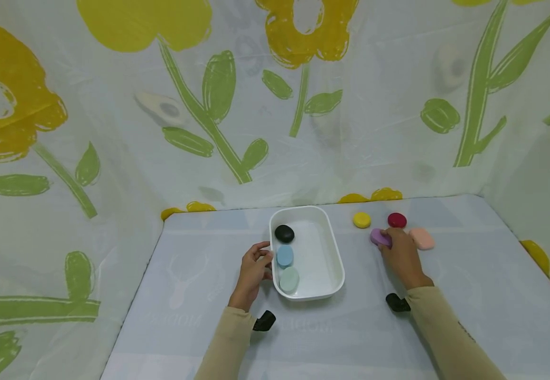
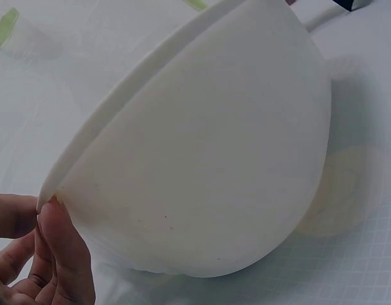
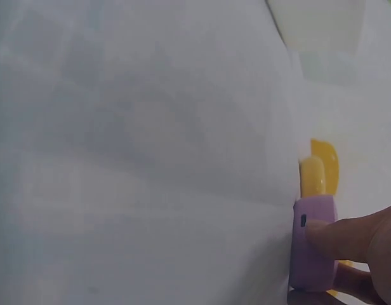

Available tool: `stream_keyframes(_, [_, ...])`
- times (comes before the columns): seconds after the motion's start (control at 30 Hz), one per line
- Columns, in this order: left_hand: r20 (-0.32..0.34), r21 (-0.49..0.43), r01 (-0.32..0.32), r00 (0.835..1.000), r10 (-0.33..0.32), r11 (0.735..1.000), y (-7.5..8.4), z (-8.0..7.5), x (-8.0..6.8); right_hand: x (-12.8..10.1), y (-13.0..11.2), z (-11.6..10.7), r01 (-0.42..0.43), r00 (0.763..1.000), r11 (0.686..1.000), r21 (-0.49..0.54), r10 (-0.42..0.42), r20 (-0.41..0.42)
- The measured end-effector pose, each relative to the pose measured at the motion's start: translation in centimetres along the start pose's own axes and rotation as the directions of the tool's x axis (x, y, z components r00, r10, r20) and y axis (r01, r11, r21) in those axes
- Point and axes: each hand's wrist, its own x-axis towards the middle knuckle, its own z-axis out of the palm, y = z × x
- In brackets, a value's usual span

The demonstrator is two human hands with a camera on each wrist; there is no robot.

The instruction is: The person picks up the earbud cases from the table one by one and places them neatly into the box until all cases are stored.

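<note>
The right hand (image 1: 400, 253) pinches a purple oval pebble-like piece (image 1: 380, 237) for lifting; the left hand (image 1: 256, 266), fingers curled on the rim, steadies the white rectangular plastic tray (image 1: 324, 285) beside it.

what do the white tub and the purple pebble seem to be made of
White tub: likely plastic, smooth and slightly glossy, with a thin moulded rim and rounded walls in the left wrist view. Purple pebble: matte, evenly coloured, with soft rounded edges; maybe foam, rubber or painted stone.
</note>
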Motion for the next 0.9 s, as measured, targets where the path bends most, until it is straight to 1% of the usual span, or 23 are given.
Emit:
stream_keyframes(0.3, [0.005,-0.009,0.003,1.0,-0.003,1.0,-0.2,0.0,0.2,-0.8,-0.1,0.2,-0.015,1.0,1.0,0.004,0.015,0.018])
stream_keyframes(0.53, [0.009,-0.012,-0.001,1.0,0.001,1.0,-0.2,0.0,0.2,-1.2,-0.5,0.2,-0.037,0.997,0.999,0.014,0.036,0.07])
stream_keyframes(0.7, [0.002,-0.011,0.01,1.0,-0.01,1.0,-0.2,0.1,0.3,-1.5,-1.3,0.6,-0.07,0.992,0.996,0.06,0.063,0.109])
stream_keyframes(0.77, [-0.001,-0.009,0.019,1.0,-0.019,1.0,-0.1,0.1,0.2,-1.5,-1.6,0.8,-0.067,0.992,0.994,0.081,0.057,0.115])
stream_keyframes(0.9, [-0.002,-0.009,0.024,1.0,-0.024,1.0,0.1,0.2,0.1,-1.3,-2.7,0.8,-0.036,0.994,0.993,0.112,0.025,0.102])
